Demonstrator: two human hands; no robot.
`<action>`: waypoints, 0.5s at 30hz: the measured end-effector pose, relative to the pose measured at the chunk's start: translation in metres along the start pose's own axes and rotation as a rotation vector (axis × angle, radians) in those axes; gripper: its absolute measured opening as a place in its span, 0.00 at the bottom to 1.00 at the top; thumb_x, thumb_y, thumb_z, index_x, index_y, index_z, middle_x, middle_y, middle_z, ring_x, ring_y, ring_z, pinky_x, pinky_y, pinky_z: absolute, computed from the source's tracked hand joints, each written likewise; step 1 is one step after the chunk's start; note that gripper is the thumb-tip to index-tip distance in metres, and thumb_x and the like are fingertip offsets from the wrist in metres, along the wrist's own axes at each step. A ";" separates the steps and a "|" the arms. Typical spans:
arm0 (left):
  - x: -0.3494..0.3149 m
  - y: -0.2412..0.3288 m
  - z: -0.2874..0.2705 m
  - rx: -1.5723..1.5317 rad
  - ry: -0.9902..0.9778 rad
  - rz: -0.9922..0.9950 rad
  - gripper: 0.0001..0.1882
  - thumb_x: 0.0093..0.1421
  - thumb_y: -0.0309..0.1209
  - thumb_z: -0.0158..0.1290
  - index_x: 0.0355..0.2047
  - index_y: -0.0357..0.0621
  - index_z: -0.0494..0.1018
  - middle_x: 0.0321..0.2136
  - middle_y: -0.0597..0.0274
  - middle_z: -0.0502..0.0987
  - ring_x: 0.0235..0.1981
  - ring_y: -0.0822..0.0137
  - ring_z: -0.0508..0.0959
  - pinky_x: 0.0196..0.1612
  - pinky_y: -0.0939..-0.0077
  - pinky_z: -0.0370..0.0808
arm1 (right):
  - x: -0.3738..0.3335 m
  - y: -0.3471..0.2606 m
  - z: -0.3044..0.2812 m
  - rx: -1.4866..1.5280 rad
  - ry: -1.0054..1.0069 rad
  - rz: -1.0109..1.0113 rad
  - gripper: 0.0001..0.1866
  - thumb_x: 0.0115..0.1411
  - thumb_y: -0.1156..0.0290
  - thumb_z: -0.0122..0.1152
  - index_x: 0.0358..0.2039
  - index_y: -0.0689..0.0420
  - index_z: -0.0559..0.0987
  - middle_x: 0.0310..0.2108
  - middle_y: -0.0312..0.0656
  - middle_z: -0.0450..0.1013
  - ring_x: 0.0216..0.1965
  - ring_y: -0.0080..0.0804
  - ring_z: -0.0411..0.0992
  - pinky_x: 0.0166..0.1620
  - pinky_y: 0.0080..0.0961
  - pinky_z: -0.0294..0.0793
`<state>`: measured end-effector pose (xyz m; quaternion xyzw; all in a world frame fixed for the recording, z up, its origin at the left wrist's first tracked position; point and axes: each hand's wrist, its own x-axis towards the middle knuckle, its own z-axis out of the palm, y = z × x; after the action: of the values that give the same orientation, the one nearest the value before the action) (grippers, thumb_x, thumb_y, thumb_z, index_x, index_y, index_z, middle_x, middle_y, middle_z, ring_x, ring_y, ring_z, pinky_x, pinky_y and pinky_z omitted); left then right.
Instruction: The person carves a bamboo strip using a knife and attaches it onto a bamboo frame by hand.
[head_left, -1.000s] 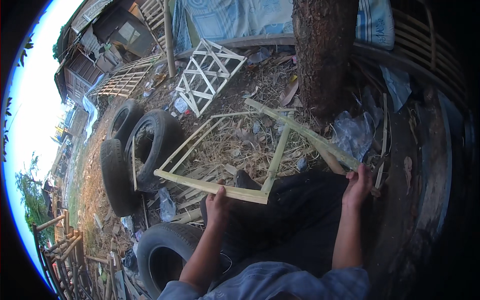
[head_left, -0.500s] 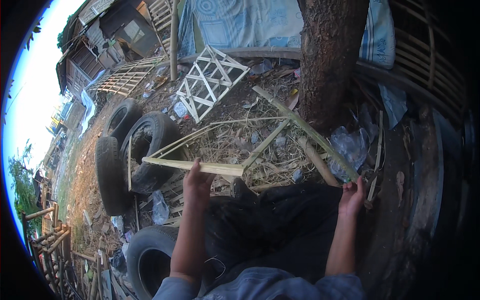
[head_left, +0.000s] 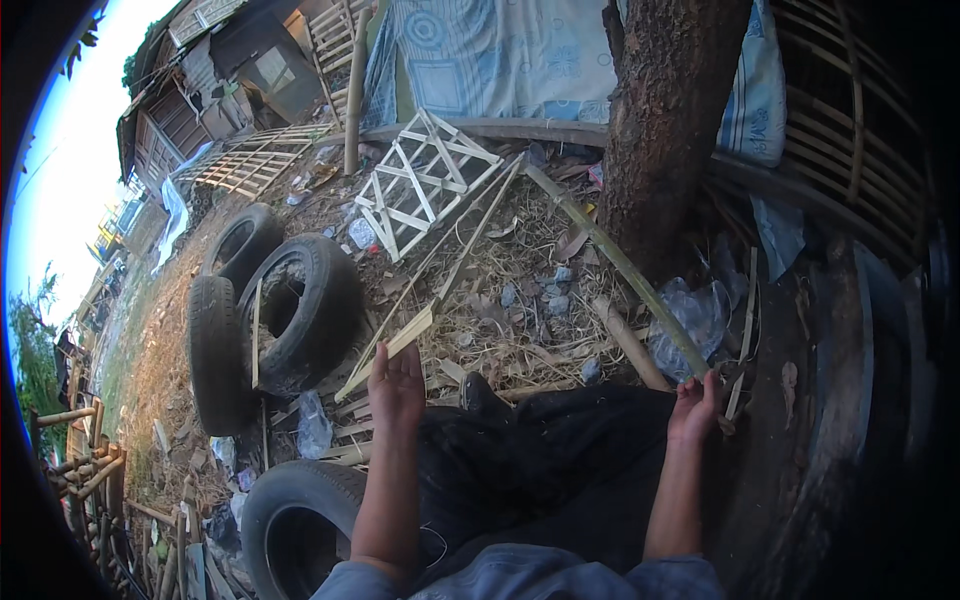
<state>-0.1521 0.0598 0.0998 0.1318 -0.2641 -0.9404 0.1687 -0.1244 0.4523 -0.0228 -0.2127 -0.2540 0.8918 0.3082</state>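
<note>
My left hand is closed in front of my left knee, its thumb and fingers pinching a pale split bamboo strip. Beyond the fingers, this strip bends and runs away from me as narrower lengths. Its far end comes close to the tip of a greener bamboo strip; whether they are joined I cannot tell. That greener strip slopes back toward me, and my right hand grips its near end above my right knee. Past the strips stands a pale lattice frame of crossed slats on the ground.
Worn tires lie on the left, with another tire by my left arm. A tree trunk rises at the far right. Near it are a thick stick and a clear plastic bag. Blue patterned cloth hangs behind.
The pale strip has swung from lying crosswise to pointing away from me. Its far end has shifted from beside the greener strip's middle to near that strip's tip. Both hands keep their grip.
</note>
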 end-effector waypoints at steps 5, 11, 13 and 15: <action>-0.009 -0.004 -0.020 -0.016 0.031 -0.018 0.13 0.63 0.34 0.52 0.44 0.39 0.70 0.42 0.56 0.76 0.49 0.63 0.75 0.56 0.70 0.72 | -0.015 0.015 0.008 -0.160 -0.051 -0.032 0.04 0.61 0.72 0.58 0.34 0.54 0.72 0.29 0.34 0.70 0.26 0.25 0.71 0.31 0.23 0.75; -0.022 -0.016 -0.046 0.035 0.055 -0.093 0.14 0.63 0.34 0.52 0.47 0.41 0.69 0.42 0.57 0.76 0.48 0.63 0.75 0.55 0.69 0.73 | -0.040 0.042 0.018 -0.138 -0.046 0.167 0.03 0.63 0.74 0.54 0.36 0.57 0.70 0.33 0.40 0.72 0.31 0.29 0.75 0.38 0.27 0.80; -0.027 -0.020 -0.056 0.033 0.039 -0.134 0.12 0.64 0.32 0.51 0.44 0.39 0.73 0.40 0.57 0.78 0.45 0.64 0.78 0.51 0.70 0.77 | -0.056 0.053 0.025 -0.067 -0.003 0.265 0.04 0.64 0.74 0.53 0.38 0.58 0.69 0.35 0.42 0.72 0.33 0.31 0.76 0.41 0.29 0.81; -0.037 -0.026 -0.059 0.059 0.070 -0.156 0.13 0.64 0.32 0.51 0.45 0.40 0.72 0.40 0.58 0.78 0.46 0.64 0.77 0.52 0.70 0.76 | -0.070 0.067 0.025 -0.011 0.006 0.317 0.03 0.63 0.76 0.51 0.38 0.59 0.69 0.36 0.44 0.73 0.36 0.34 0.76 0.44 0.32 0.81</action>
<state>-0.1056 0.0685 0.0427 0.1897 -0.2745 -0.9374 0.1000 -0.1172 0.3524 -0.0267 -0.2544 -0.2212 0.9272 0.1632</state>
